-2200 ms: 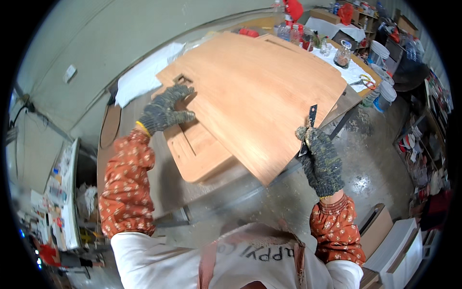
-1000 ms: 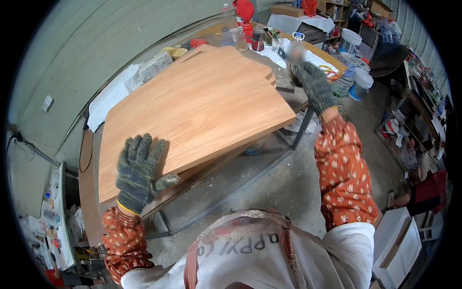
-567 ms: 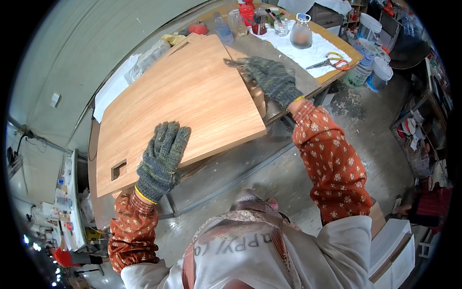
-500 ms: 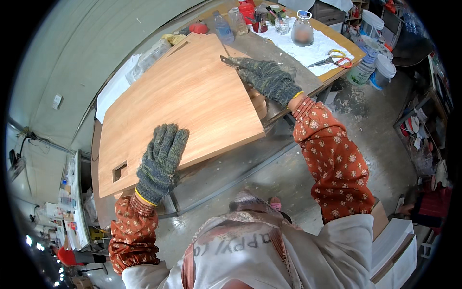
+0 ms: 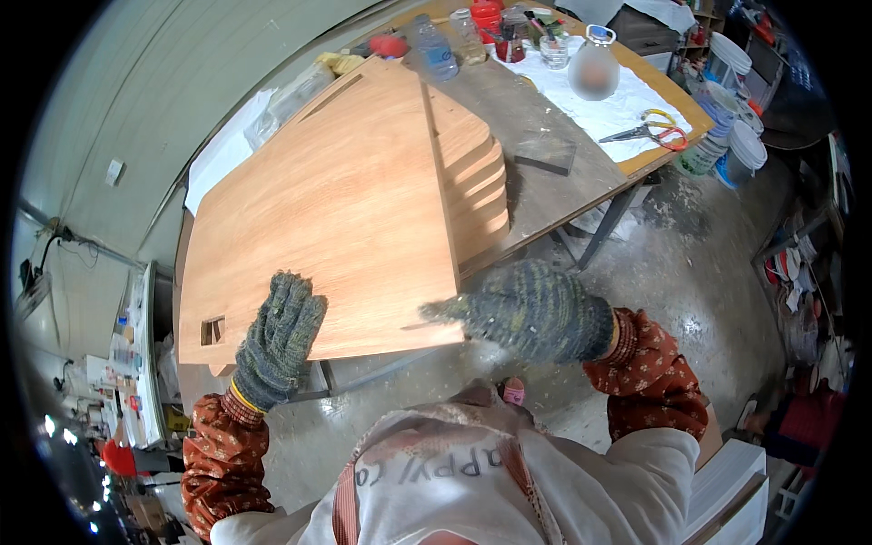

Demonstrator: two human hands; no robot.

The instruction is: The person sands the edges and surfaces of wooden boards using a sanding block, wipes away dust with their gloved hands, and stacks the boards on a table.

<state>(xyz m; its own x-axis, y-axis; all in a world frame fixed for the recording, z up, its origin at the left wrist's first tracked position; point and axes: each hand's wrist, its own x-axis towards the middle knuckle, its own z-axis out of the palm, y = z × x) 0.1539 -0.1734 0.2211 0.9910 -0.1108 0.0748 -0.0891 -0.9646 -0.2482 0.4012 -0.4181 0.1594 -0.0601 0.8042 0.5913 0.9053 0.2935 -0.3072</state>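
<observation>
A large light-brown wooden board (image 5: 327,209) with a small rectangular cut-out near its left corner lies tilted on top of several rounded boards (image 5: 481,186) stacked on the table. My left hand (image 5: 282,336), in a grey-green knitted glove, rests flat on the board's near left part with the fingers stretched out. At the near right corner is my right hand (image 5: 527,313), gloved alike and slightly blurred. Its fingers are closed on a thin, flat blade (image 5: 416,326) whose tip points left over the board's near edge; any handle is hidden in the glove.
Scissors (image 5: 645,136) with red and yellow handles and a round clear jug (image 5: 595,73) stand on white cloth at the back right. Plastic bottles (image 5: 436,50) and brush jars (image 5: 554,50) line the far side. Buckets (image 5: 745,150) are on the floor to the right.
My right hand has come from the board's far right edge down to its near right corner, blade still held. The board has turned slightly; my left hand has shifted a little nearer and left.
</observation>
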